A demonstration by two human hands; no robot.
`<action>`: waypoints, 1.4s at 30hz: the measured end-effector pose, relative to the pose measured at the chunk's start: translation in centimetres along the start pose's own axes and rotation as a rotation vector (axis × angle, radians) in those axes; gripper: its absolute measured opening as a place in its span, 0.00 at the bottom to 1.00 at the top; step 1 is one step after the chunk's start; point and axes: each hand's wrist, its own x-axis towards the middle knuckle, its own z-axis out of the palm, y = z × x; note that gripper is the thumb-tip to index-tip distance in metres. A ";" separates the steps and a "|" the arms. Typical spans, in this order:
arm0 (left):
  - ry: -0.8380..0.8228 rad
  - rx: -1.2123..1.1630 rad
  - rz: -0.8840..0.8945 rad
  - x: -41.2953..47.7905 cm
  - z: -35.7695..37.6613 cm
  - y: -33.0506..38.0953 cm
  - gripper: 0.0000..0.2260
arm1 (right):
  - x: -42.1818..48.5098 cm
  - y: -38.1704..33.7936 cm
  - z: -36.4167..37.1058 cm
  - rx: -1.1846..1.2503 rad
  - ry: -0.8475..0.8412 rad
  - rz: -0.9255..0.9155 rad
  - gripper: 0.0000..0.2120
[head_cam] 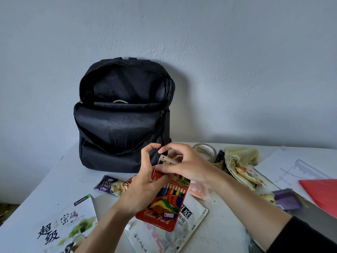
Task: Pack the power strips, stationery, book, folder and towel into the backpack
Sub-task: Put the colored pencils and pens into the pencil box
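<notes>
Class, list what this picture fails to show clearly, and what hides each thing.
Head view: colour pencil box opening, partly covered by left hand and right hand.
Head view: backpack contents; its pocket hides all but a white arc.
Head view: red folder, cut off by right edge.
Head view: print on paper sheet, too small.

Likely a home study corner, plain and cluttered.
A white table (60, 167) against a bare plastered wall (218, 52) holds books (69, 221), printed papers (291, 167), a red folder (322, 192), a colour pencil box (164, 203), a snack wrapper (109, 185), a towel (240, 156) and a backpack (124, 125).
</notes>
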 end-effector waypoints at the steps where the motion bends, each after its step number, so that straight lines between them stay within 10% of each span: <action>1: 0.001 -0.002 0.001 0.0 0.1 0.0 0.28 | -0.1 -0.1 -0.2 0.017 0.012 -0.005 0.18; 25: 0.099 -0.252 -0.274 -0.7 0.8 -0.7 0.19 | -3.0 1.3 -1.2 -0.297 0.434 -0.305 0.05; 42: 0.134 -0.076 -0.027 -0.4 0.8 0.9 0.15 | -2.3 -0.6 -2.9 0.277 0.110 0.068 0.07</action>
